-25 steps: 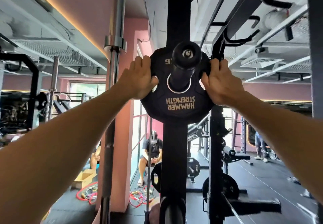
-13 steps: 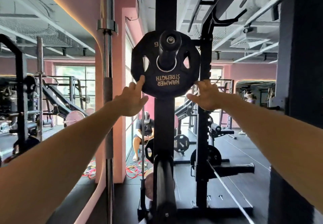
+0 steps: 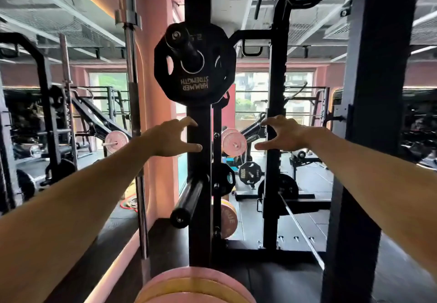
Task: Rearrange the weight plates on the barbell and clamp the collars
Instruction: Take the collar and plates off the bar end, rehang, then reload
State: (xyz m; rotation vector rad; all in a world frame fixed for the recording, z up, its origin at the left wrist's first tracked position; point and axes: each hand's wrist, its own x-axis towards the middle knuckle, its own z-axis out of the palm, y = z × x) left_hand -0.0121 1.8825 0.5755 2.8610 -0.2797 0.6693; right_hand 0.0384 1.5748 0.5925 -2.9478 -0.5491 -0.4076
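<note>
Holding both hands out in front of the rack upright [image 3: 198, 184], I am carrying nothing in either one. My left hand [image 3: 169, 138] is hanging with thumb and fingers spread and relaxed, its tips just beside the upright's left edge. Above and between my hands, the black weight plate [image 3: 195, 66] is sitting on the upper storage peg [image 3: 183, 42], hard against the upright, its lettering upside down. The lower storage peg [image 3: 189, 199] is jutting toward me, bare. My right hand [image 3: 282, 136] is floating open too, fingers loosely splayed, well apart from the plate. Near the bottom edge, pink plates [image 3: 194, 287] are showing close to me, probably on the barbell. I am judging the next move to be bringing both hands down to them, gripping opposite rims evenly so they slide straight.
</note>
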